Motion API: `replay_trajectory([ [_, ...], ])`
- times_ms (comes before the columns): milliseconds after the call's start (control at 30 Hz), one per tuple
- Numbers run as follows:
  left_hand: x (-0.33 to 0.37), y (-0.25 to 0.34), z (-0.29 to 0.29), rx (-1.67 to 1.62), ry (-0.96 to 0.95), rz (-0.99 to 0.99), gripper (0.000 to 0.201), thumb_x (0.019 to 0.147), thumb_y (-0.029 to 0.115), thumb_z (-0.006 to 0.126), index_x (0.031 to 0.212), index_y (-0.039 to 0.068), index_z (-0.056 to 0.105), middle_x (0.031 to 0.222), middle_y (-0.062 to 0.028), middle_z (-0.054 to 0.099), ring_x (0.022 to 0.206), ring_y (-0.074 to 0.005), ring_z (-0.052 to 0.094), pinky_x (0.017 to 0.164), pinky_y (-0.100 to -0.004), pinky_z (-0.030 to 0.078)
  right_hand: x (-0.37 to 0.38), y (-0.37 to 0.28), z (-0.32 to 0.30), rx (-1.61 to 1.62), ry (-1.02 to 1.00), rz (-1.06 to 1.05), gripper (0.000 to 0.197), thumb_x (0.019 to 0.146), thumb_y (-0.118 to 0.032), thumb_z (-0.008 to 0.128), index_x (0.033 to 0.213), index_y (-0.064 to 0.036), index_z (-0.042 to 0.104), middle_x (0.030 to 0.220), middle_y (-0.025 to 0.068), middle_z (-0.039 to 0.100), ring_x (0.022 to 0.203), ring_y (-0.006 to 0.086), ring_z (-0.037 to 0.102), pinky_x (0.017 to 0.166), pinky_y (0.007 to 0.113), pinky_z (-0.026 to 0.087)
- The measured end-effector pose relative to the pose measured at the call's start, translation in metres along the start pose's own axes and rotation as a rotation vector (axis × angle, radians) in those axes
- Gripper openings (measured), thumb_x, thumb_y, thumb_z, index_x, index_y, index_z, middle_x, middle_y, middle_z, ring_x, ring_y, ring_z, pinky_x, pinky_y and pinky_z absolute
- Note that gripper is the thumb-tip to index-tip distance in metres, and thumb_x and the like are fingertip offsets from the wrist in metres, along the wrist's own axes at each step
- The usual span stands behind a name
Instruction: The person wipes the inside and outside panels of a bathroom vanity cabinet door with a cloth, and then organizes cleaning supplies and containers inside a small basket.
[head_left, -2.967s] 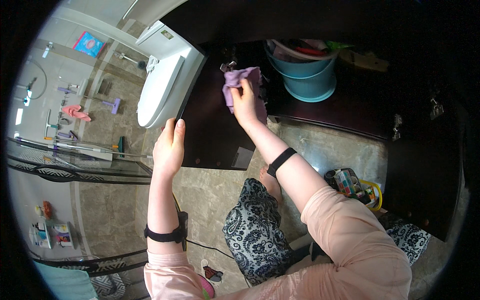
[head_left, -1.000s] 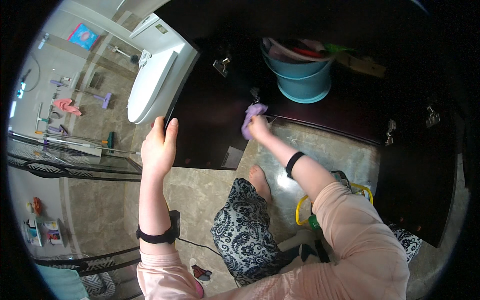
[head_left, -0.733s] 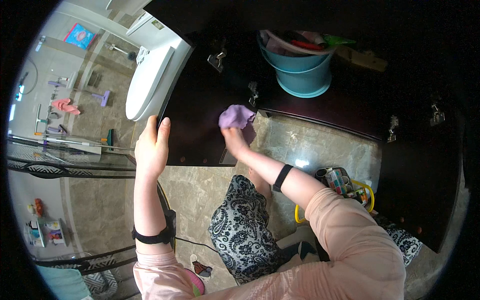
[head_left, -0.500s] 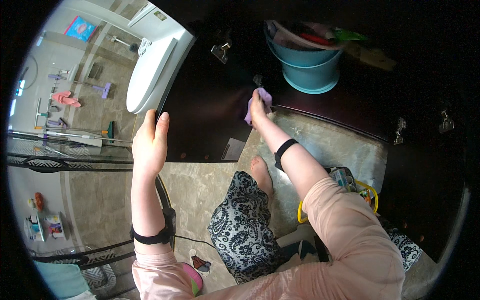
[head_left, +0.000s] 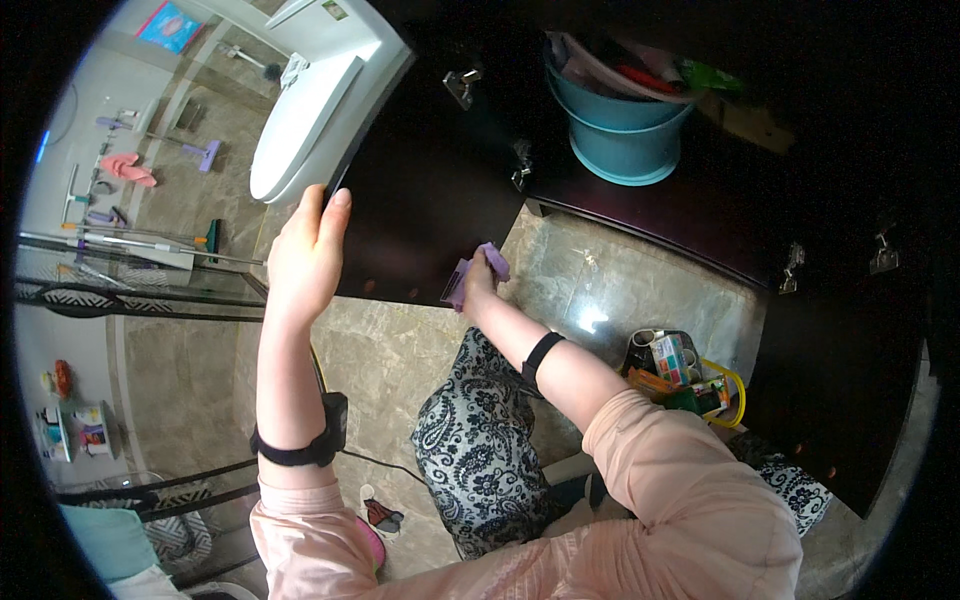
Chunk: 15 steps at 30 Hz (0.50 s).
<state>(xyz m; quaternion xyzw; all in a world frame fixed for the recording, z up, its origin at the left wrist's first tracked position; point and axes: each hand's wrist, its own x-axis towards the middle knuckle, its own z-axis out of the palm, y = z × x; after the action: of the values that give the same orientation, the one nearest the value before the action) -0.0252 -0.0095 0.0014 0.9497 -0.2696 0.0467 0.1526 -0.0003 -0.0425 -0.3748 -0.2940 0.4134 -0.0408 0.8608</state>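
Note:
A dark cabinet door (head_left: 415, 190) stands open on the left, its inner face toward me. My left hand (head_left: 308, 255) is closed around the outer edge of that door, thumb on the inner face. In my right hand (head_left: 481, 284) is a purple cloth (head_left: 496, 260), bunched under the fingers against the door's inner face. That hand is at the door's bottom corner, close to the hinge side. Part of the cloth is hidden by my fingers. Metal hinges (head_left: 521, 165) join the door to the cabinet.
Inside the dark cabinet stands a blue bucket (head_left: 625, 145) filled with assorted things. A basket with a yellow handle (head_left: 740, 395) holds small packages on the tiled floor. Another open door (head_left: 840, 370) is at right. Beyond the left door is a white toilet (head_left: 310, 125).
My right hand has moved the cloth down and left along the door, from near the hinge to the bottom corner. My left hand keeps its grip on the door edge.

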Motion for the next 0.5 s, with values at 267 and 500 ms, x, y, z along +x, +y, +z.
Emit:
replay_trajectory([
  [267,0.003,-0.013,-0.005,-0.09,-0.053,-0.008,0.052,0.091,0.052,0.028,0.111,0.01,0.05,0.102,-0.0196,0.059,0.101,-0.0379,0.053,0.087,-0.0415,0.039,-0.22,-0.081,0.103,0.211,-0.489,-0.613,0.047,0.094,-0.027,0.04,0.129,0.0005,0.026,0.132,0.0197,0.024,0.125,0.0313,0.021,0.105,0.038,0.018],
  [500,0.01,-0.022,0.009,-0.286,-0.101,-0.07,0.068,0.089,0.06,0.024,0.127,0.007,0.045,0.127,-0.0186,0.047,0.123,-0.0323,0.039,0.102,-0.0366,0.026,-0.161,-0.08,0.052,-1.149,-0.64,-1.103,0.051,0.086,-0.033,0.048,0.126,-0.0036,0.035,0.132,0.0189,0.03,0.127,0.0349,0.022,0.107,0.047,0.012],
])
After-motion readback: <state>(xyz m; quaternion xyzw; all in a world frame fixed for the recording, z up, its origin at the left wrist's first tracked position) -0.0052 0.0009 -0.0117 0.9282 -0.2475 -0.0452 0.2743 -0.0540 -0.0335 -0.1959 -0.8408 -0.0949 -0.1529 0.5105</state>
